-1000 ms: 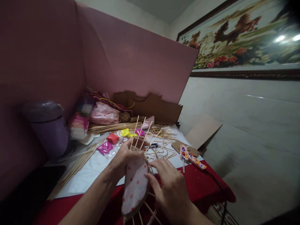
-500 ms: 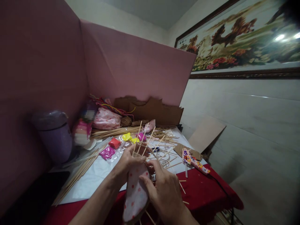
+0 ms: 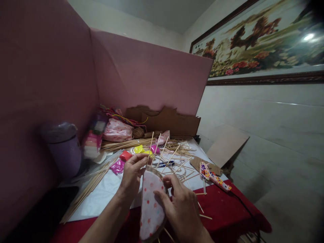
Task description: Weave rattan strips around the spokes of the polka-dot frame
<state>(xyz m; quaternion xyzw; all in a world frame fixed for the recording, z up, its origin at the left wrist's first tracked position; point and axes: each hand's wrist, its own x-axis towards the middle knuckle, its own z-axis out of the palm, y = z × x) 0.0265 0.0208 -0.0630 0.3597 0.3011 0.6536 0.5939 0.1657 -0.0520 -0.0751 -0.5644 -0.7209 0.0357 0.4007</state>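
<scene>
A rounded base covered in white cloth with red dots (image 3: 152,202) is tilted towards me, with thin wooden sticks (image 3: 174,153) spreading out from its edge. Brown twine (image 3: 155,168) runs along its upper rim among the sticks. My right hand (image 3: 181,204) grips the base's right side, thumb on the cloth and fingers behind. At the upper left, my left hand (image 3: 133,170) has its thumb and fingertips closed on a strand of twine by the leftmost stick.
A flower-patterned glue gun (image 3: 214,176) lies on cardboard at the right, its cord trailing over the red cloth (image 3: 227,209). Bundled sticks (image 3: 88,189), colourful packets (image 3: 126,155) and dark-blue-handled scissors (image 3: 167,164) lie on the table. A purple bin (image 3: 65,152) stands left.
My left hand has drawn back from the base's rim to the twine near the leftmost stick, uncovering the top edge. The base has turned more upright in my right hand.
</scene>
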